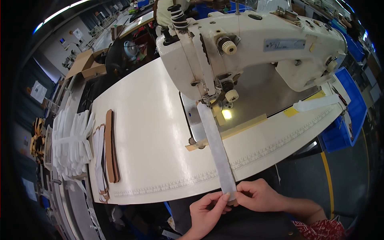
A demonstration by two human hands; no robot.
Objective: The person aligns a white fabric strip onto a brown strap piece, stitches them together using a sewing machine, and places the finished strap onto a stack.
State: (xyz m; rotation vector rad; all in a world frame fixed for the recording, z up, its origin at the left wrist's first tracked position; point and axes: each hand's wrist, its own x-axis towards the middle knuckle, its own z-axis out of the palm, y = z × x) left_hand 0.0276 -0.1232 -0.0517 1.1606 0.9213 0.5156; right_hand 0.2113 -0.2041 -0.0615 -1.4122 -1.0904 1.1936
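A long white fabric strip [218, 152] runs from under the needle area of the sewing machine [248, 44] down past the table's front edge. Its near end is pinched between the thumb and fingers of my left hand [209, 212]. My right hand [258, 195] grips the same end from the right side, fingers closed on its edge. A darker layer shows along the strip's right edge. The far end lies at the presser foot [208, 100], where the exact contact is hard to make out.
Brown strips [112, 146] and white strips [100, 160] lie at the table's left end. Beyond them hangs a bundle of white pieces [72, 144]. Another white strip [316, 103] rests at the right, near a blue tray [348, 120]. A ruler scale [172, 184] runs along the front edge.
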